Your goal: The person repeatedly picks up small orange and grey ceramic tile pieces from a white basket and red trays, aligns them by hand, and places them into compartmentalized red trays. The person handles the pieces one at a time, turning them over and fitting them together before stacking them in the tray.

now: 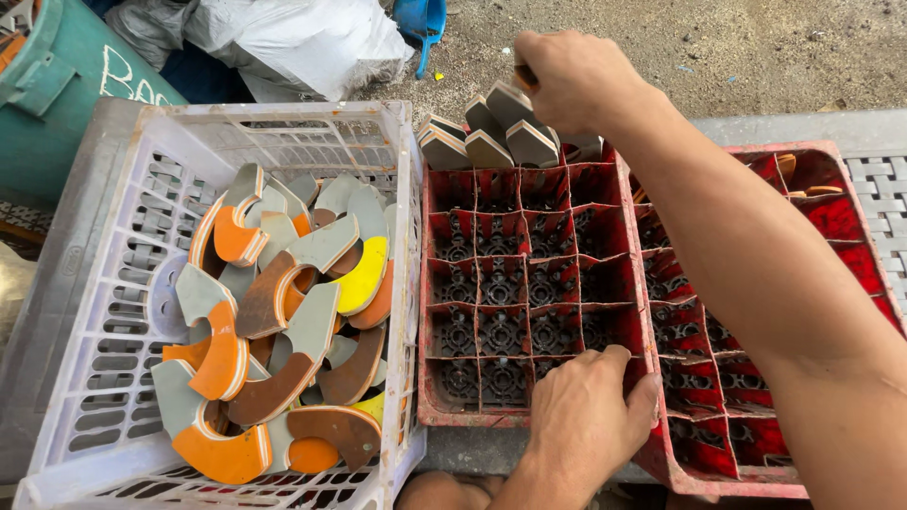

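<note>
Right hand (572, 80) on pieces (491, 132), red crate (529, 283)

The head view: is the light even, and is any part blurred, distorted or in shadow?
Head view: soft daylight, no strong glare; the red divided crate has dark, shaded cells; the white basket and its curved pieces are sharp; the right hand over the stacked pieces and the left hand look slightly soft; the basket rim bows near the left edge, suggesting wide-angle distortion.
</note>
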